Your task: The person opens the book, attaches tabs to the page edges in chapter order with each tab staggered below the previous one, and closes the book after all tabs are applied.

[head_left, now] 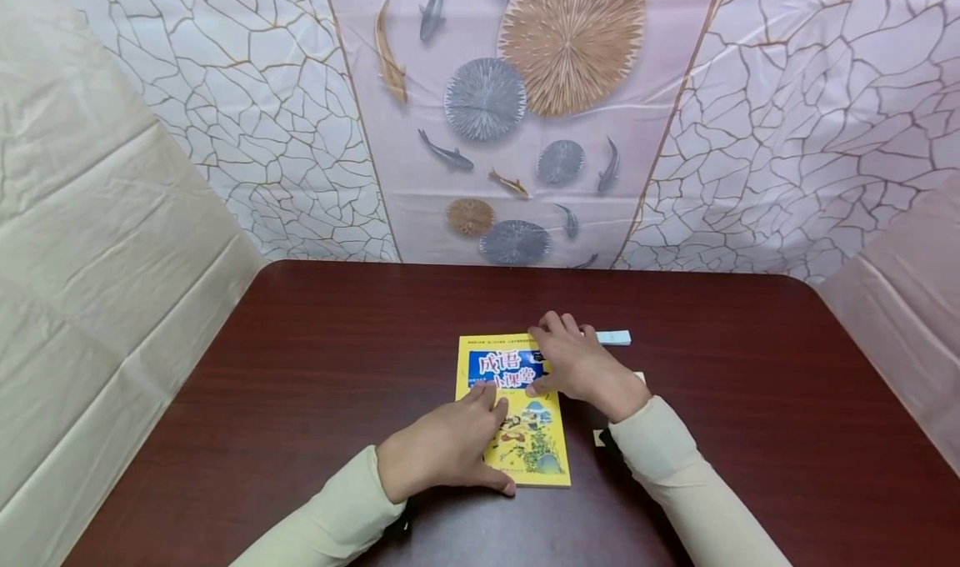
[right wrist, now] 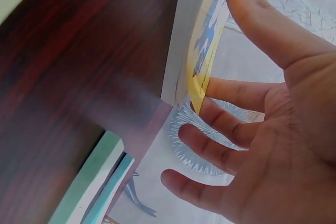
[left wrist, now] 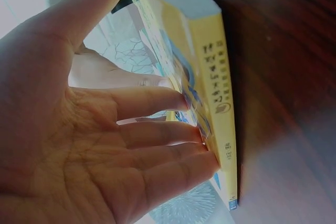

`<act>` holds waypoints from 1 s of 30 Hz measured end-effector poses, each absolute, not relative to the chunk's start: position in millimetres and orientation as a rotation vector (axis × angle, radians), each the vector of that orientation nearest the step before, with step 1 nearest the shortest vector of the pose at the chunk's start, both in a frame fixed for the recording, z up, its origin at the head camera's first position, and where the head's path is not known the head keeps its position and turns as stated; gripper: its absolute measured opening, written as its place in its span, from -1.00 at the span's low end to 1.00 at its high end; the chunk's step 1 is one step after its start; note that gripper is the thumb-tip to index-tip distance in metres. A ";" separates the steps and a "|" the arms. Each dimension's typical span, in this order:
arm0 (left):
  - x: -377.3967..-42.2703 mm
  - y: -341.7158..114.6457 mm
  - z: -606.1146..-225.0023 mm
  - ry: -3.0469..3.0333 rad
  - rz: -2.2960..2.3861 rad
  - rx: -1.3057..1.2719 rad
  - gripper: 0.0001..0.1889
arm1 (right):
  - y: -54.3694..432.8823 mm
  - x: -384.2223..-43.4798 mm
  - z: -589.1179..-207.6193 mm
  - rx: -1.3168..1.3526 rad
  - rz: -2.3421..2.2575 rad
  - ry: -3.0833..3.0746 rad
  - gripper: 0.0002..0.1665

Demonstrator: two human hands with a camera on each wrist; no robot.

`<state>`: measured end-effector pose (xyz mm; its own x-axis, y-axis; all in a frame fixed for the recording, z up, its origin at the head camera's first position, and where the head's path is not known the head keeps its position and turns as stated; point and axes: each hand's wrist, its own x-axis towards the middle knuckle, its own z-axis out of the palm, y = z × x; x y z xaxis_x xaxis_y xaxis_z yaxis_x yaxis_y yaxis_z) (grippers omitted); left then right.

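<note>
A yellow paperback book (head_left: 551, 434) with a blue title panel and large Chinese characters lies front cover up on the table. My left hand (head_left: 450, 446) reaches over its lower left part, fingers extended. In the left wrist view the fingertips (left wrist: 181, 100) touch the cover beside the yellow spine (left wrist: 218, 93), and the thumb is near the bottom edge. My right hand (head_left: 581, 367) is at the upper right corner. The right wrist view shows its thumb on the cover and the index and middle fingertips at the corner, the other fingers spread in the air.
Right of the book, a pale blue item (head_left: 615, 338) and a small cream item (head_left: 598, 438) show partly past the right hand and arm. The right wrist view shows green (right wrist: 89, 177) and teal (right wrist: 110, 190) edged blocks there. A patterned cloth (head_left: 480, 175) hangs behind the dark red table (head_left: 337, 325).
</note>
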<state>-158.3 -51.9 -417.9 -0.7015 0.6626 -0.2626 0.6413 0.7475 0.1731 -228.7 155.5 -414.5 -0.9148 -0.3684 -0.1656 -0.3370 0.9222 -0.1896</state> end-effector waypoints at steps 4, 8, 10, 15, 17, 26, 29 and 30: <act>-157.4 -51.2 -418.7 2.663 0.115 1.025 0.05 | 153.7 -226.4 -414.6 -0.528 -0.264 2.908 0.10; -156.6 -48.8 -420.6 2.737 0.172 1.035 -0.25 | 156.4 -227.7 -416.5 -0.458 -0.501 2.890 -0.06; -157.2 -47.8 -421.2 2.775 0.204 1.029 -0.41 | 159.2 -229.4 -416.7 -0.388 -0.684 2.854 -0.19; -162.8 -48.8 -422.3 2.810 0.271 1.012 -0.54 | 164.6 -231.2 -414.6 -0.225 -1.024 2.741 -0.19; -165.5 -50.5 -422.9 2.812 0.289 0.992 -0.52 | 165.0 -230.4 -414.1 -0.189 -1.084 2.713 -0.12; -176.7 -55.6 -422.9 2.786 0.569 0.657 -0.22 | 163.1 -218.5 -406.7 -0.073 -1.284 2.551 -0.59; -184.1 -60.7 -419.1 2.698 0.746 0.530 -0.18 | 162.1 -210.2 -400.4 -0.149 -1.428 2.445 -0.60; -187.1 -63.5 -417.6 2.660 0.809 0.500 -0.18 | 160.1 -207.0 -397.9 -0.207 -1.474 2.414 -0.58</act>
